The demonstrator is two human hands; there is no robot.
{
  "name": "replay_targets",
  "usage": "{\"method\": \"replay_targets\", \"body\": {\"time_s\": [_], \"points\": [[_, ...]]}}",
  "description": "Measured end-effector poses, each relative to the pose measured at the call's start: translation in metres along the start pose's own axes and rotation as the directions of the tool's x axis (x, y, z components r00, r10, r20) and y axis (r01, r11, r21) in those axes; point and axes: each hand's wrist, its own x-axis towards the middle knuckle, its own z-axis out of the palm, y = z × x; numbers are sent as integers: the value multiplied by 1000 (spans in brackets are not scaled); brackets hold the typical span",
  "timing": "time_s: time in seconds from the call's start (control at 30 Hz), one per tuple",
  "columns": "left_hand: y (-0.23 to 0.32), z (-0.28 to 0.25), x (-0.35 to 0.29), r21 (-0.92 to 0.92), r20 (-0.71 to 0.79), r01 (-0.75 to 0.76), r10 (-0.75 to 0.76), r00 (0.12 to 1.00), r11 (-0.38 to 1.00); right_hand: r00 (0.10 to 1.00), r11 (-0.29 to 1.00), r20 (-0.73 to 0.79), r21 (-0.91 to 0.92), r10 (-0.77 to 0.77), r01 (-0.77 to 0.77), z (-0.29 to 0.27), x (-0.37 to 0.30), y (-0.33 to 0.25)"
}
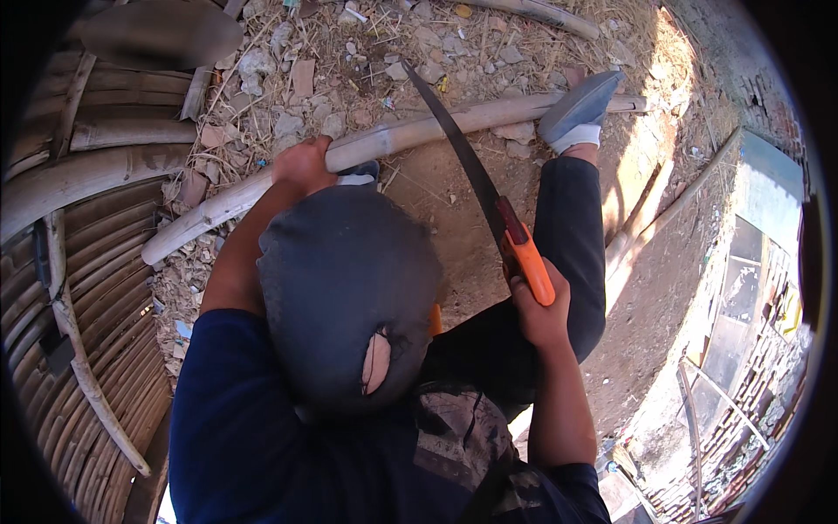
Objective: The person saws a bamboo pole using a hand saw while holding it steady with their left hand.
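Observation:
My left hand [303, 166] is closed around a pale bamboo pole [410, 133], left of its middle. The pole lies slantwise over the rubble, its left end lower in the picture. In my right hand [541, 306] is the orange handle of a handsaw [471, 166]. The long, dark, curved blade points up and to the left, and passes over the pole in this view; whether it touches the pole I cannot tell. My right shoe [583, 109], blue-grey, rests on or against the pole's right part. Another shoe [360, 172] shows partly beside my left hand.
A dark rounded shape [349, 279] with a tear, apparently my bent left knee, hides the ground before me. Slatted bamboo [96, 306] stands at the left. Stones and straw [297, 79] cover the far ground. Another pole [550, 16] lies beyond; a brick wall [768, 375] rises right.

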Motion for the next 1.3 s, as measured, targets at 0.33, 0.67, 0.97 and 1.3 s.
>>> {"method": "replay_targets", "body": {"time_s": [0.33, 0.67, 0.97, 1.3], "points": [[-8, 13, -4, -2, -44, -11, 10, 999, 1000, 1000, 1000, 1, 6, 31, -31, 4, -5, -10], [-6, 13, -11, -8, -28, -44, 44, 999, 999, 1000, 995, -6, 103, 4, -3, -4, -7, -11], [-9, 12, -10, -28, -10, -36, 36, 999, 999, 996, 980, 46, 182, 73, -80, -21, -3, -22], [-10, 17, -11, -22, -51, -55, 54, 997, 998, 999, 992, -46, -122, 4, -10, -10, -7, -71]]}}
